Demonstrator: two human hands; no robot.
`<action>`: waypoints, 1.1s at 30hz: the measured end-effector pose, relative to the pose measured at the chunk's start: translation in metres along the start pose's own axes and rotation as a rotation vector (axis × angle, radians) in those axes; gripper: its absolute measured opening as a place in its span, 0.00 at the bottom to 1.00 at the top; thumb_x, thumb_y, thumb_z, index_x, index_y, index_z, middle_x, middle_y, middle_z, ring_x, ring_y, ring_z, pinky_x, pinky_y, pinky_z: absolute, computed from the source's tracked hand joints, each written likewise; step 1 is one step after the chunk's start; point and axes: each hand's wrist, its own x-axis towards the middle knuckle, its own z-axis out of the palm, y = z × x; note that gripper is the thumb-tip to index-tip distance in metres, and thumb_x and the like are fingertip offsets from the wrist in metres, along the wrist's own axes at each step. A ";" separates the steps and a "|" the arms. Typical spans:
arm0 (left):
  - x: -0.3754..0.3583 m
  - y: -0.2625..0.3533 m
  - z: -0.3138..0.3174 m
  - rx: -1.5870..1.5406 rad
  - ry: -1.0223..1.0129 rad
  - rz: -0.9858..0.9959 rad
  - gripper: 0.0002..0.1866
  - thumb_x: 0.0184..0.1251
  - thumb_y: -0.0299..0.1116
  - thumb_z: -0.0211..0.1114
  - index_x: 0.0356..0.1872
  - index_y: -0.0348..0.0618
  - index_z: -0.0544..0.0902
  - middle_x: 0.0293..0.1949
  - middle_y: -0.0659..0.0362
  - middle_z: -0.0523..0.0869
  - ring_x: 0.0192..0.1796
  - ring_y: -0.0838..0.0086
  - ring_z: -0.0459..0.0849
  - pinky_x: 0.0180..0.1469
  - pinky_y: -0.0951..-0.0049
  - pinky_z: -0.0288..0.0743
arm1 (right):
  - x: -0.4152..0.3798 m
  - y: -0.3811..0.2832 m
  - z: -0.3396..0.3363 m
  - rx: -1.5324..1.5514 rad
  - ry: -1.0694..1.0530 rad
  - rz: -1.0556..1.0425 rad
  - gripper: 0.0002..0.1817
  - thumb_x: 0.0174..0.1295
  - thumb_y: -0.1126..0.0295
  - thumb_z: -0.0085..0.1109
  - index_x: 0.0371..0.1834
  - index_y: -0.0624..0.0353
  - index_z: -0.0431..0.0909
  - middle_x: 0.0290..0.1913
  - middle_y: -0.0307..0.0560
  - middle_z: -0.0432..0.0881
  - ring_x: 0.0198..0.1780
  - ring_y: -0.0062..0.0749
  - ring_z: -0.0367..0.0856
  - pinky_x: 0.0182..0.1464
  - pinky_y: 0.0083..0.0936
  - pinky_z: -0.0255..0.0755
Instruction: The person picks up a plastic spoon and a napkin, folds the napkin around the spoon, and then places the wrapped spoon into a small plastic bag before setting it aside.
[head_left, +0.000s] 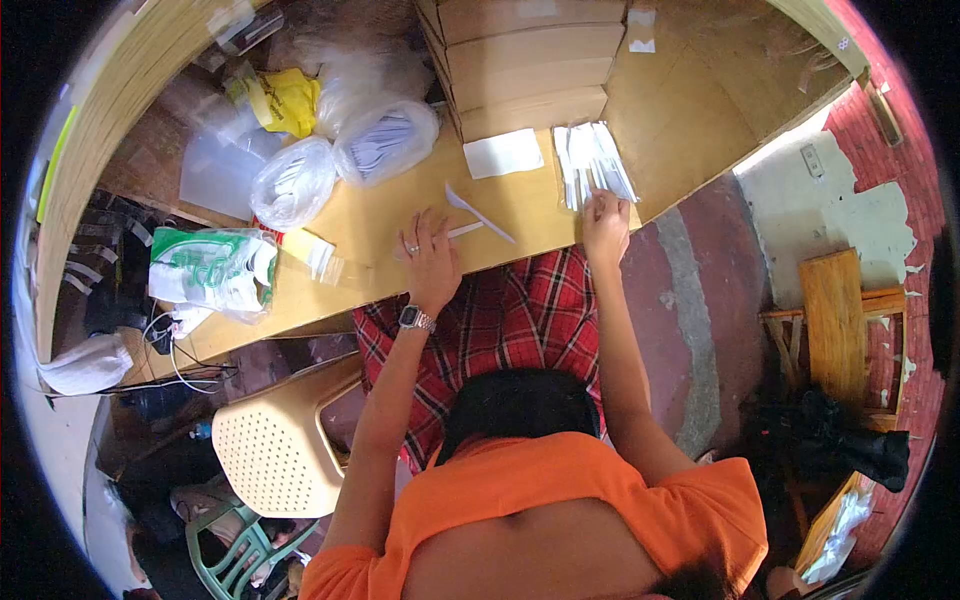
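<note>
My left hand (430, 258) lies on the wooden table (375, 235) with its fingers spread, the fingertips beside a thin white strip (465, 229). Another white piece, wider at one end (464, 204), lies just beyond it at an angle. At the right, my right hand (606, 228) has its fingers bent together at the near end of a bundle of slim white wrapped items (592, 160). Whatever is between those fingertips is too small to make out. A white paper (503, 153) lies flat to the left of the bundle.
Open plastic bags of white pieces (386, 140) stand at the back left, near a yellow bag (290, 102). A green and white bag (212, 270) sits at the left. Cardboard boxes (535, 60) rise behind. A beige chair (278, 440) stands below left.
</note>
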 end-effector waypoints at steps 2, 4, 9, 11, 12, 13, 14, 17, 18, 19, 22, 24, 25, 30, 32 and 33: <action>-0.001 -0.001 0.000 0.027 0.021 0.015 0.21 0.60 0.31 0.55 0.57 0.42 0.71 0.64 0.49 0.62 0.69 0.53 0.55 0.69 0.43 0.43 | -0.001 0.007 0.005 0.006 0.029 -0.004 0.13 0.58 0.63 0.61 0.43 0.56 0.78 0.40 0.54 0.76 0.36 0.48 0.79 0.39 0.41 0.73; 0.002 0.000 -0.002 0.029 0.035 0.017 0.20 0.60 0.31 0.55 0.56 0.41 0.71 0.64 0.49 0.63 0.69 0.53 0.56 0.68 0.44 0.45 | 0.002 0.002 0.004 0.026 0.037 0.002 0.14 0.57 0.62 0.61 0.44 0.57 0.78 0.39 0.54 0.76 0.36 0.48 0.78 0.40 0.40 0.72; 0.001 0.000 -0.001 -0.023 0.057 0.001 0.20 0.60 0.29 0.56 0.55 0.40 0.72 0.63 0.49 0.64 0.67 0.53 0.58 0.68 0.45 0.46 | -0.019 -0.015 -0.003 -0.075 0.066 -0.059 0.21 0.55 0.60 0.64 0.50 0.59 0.76 0.43 0.56 0.73 0.47 0.49 0.72 0.51 0.41 0.65; -0.001 -0.003 -0.001 -0.069 0.094 0.020 0.22 0.59 0.28 0.56 0.56 0.40 0.70 0.63 0.49 0.64 0.67 0.52 0.58 0.68 0.45 0.46 | -0.023 -0.012 -0.007 -0.032 0.077 -0.014 0.24 0.55 0.59 0.64 0.52 0.58 0.75 0.46 0.56 0.70 0.50 0.49 0.68 0.55 0.42 0.60; -0.001 -0.003 -0.003 -0.091 0.113 0.029 0.22 0.58 0.28 0.56 0.57 0.41 0.70 0.63 0.49 0.64 0.67 0.52 0.58 0.68 0.45 0.46 | -0.023 -0.006 -0.008 -0.018 0.103 -0.015 0.23 0.55 0.59 0.64 0.52 0.58 0.75 0.46 0.56 0.69 0.50 0.49 0.67 0.55 0.42 0.60; -0.002 -0.001 -0.004 -0.154 0.133 0.036 0.22 0.58 0.27 0.56 0.56 0.40 0.70 0.63 0.48 0.65 0.67 0.52 0.59 0.67 0.45 0.47 | -0.020 0.002 -0.010 -0.003 0.131 -0.018 0.23 0.56 0.59 0.64 0.52 0.58 0.75 0.47 0.56 0.69 0.50 0.49 0.67 0.55 0.42 0.61; -0.003 0.002 -0.004 -0.216 0.153 0.042 0.22 0.58 0.26 0.56 0.56 0.40 0.70 0.63 0.48 0.65 0.66 0.51 0.60 0.67 0.46 0.48 | -0.016 0.010 -0.011 -0.033 0.175 -0.064 0.20 0.58 0.61 0.61 0.51 0.59 0.75 0.44 0.56 0.72 0.45 0.48 0.71 0.51 0.40 0.66; 0.007 0.027 -0.004 -0.405 0.099 0.120 0.21 0.57 0.25 0.55 0.55 0.39 0.70 0.62 0.46 0.66 0.65 0.49 0.62 0.67 0.47 0.50 | -0.005 0.009 -0.028 0.169 -0.023 0.103 0.17 0.60 0.62 0.58 0.49 0.60 0.77 0.40 0.55 0.77 0.40 0.47 0.76 0.45 0.38 0.71; 0.012 0.040 -0.002 -0.467 0.062 0.158 0.21 0.57 0.24 0.55 0.55 0.39 0.70 0.61 0.45 0.67 0.65 0.48 0.63 0.66 0.47 0.51 | -0.005 0.018 -0.024 0.082 0.004 0.016 0.17 0.62 0.61 0.55 0.48 0.59 0.78 0.37 0.57 0.81 0.36 0.50 0.80 0.41 0.39 0.74; 0.019 0.053 0.001 -0.551 -0.002 0.168 0.22 0.57 0.24 0.55 0.55 0.39 0.70 0.61 0.45 0.67 0.64 0.47 0.63 0.66 0.47 0.52 | -0.006 0.018 -0.022 0.062 -0.023 0.058 0.17 0.62 0.61 0.54 0.48 0.59 0.78 0.37 0.57 0.81 0.38 0.51 0.81 0.41 0.40 0.74; 0.043 0.101 0.016 -0.705 -0.117 0.223 0.25 0.56 0.24 0.55 0.58 0.39 0.68 0.61 0.43 0.67 0.64 0.46 0.63 0.66 0.48 0.53 | -0.002 0.014 -0.025 0.010 -0.079 0.157 0.17 0.62 0.59 0.52 0.48 0.56 0.78 0.36 0.57 0.83 0.40 0.54 0.82 0.42 0.45 0.75; 0.052 0.121 0.023 -0.637 -0.122 0.261 0.29 0.55 0.25 0.56 0.61 0.39 0.66 0.61 0.41 0.67 0.66 0.46 0.62 0.66 0.49 0.54 | -0.001 0.009 -0.028 -0.007 -0.110 0.168 0.17 0.62 0.59 0.52 0.48 0.57 0.78 0.35 0.56 0.83 0.39 0.55 0.82 0.41 0.45 0.75; 0.055 0.128 0.027 -0.545 -0.143 0.265 0.29 0.57 0.27 0.56 0.63 0.40 0.64 0.63 0.40 0.64 0.67 0.46 0.59 0.67 0.49 0.52 | 0.001 0.007 -0.029 -0.015 -0.125 0.173 0.17 0.62 0.59 0.52 0.48 0.57 0.78 0.35 0.56 0.83 0.39 0.55 0.82 0.41 0.44 0.75; 0.057 0.142 0.059 -0.317 -0.239 0.245 0.33 0.61 0.36 0.55 0.68 0.40 0.59 0.68 0.35 0.56 0.72 0.44 0.49 0.70 0.47 0.44 | -0.004 0.024 -0.016 -0.054 0.032 -0.039 0.15 0.60 0.64 0.56 0.49 0.54 0.78 0.49 0.48 0.79 0.52 0.49 0.74 0.53 0.42 0.68; 0.054 0.140 0.073 -0.331 -0.221 0.265 0.32 0.62 0.38 0.55 0.67 0.39 0.60 0.68 0.35 0.56 0.72 0.43 0.47 0.70 0.45 0.42 | -0.007 0.025 -0.011 -0.033 -0.005 -0.076 0.15 0.60 0.66 0.56 0.50 0.53 0.78 0.52 0.47 0.77 0.55 0.48 0.70 0.56 0.43 0.64; 0.053 0.140 0.073 -0.310 -0.215 0.267 0.32 0.62 0.38 0.55 0.67 0.39 0.61 0.68 0.36 0.55 0.72 0.43 0.47 0.70 0.44 0.41 | -0.011 0.023 -0.011 -0.011 -0.024 -0.067 0.15 0.60 0.66 0.55 0.50 0.53 0.78 0.52 0.47 0.77 0.55 0.48 0.71 0.56 0.43 0.63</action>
